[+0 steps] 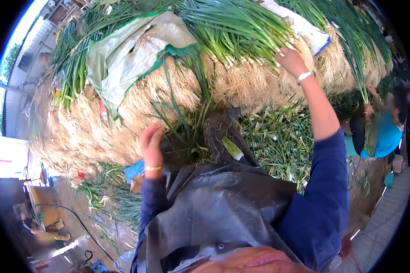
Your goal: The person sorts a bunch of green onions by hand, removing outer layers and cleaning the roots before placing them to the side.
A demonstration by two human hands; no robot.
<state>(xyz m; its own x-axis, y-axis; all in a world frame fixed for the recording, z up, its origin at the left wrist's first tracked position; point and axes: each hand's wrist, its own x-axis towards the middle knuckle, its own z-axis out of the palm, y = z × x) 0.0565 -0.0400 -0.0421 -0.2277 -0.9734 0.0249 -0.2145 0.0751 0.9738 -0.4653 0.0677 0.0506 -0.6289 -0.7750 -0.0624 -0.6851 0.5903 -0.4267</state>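
Note:
A big stack of green onions (232,27) lies in front of me, its pale root ends (241,84) facing me. My right hand (290,60) reaches up into the top bundles and grips onion stalks near their white bases; a pale bangle sits on that wrist. My left hand (151,144) is lower, its fingers curled against the roots and loose green leaves (182,129), with a gold bangle on the wrist. Whether the left hand holds anything I cannot tell. Both arms wear dark blue sleeves, and a dark grey apron (214,204) covers my front.
A pale sack with green trim (132,50) drapes over the stack. Trimmed leaves (277,141) litter the ground on the right. A person in a turquoise top (387,134) handles onions at the far right. Loose onions (109,191) and a black hose lie on the wet floor at lower left.

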